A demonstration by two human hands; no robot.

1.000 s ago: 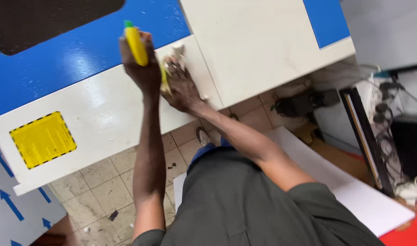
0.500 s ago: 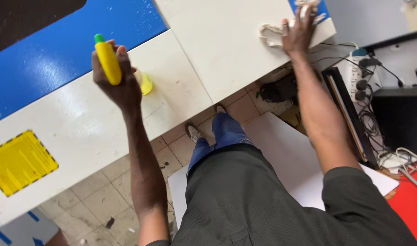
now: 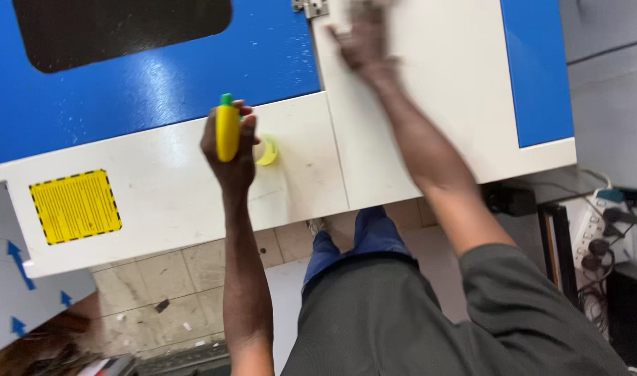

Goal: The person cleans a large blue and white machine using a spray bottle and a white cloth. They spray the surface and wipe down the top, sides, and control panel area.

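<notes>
Left hand [image 3: 231,150]: fingers wrapped around yellow bottle [image 3: 227,132], green cap up, upright over the white front panel [image 3: 172,188] of the blue-and-white machine, near the panel's top edge. Contents not visible. Right hand [image 3: 364,42]: blurred, pressing a pale cloth [image 3: 343,17] flat on the white lid [image 3: 437,90]; grip not discernible.

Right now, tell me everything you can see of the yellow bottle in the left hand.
The yellow bottle is small, smooth and plastic-looking, with a rounded body narrowing to a green cap at the top. It stands about upright in the picture, cap towards the blue panel of the machine, over its white front panel. The left hand wraps it from behind, fingers curled around its right side. Its lower end is hidden in the hand.
</notes>
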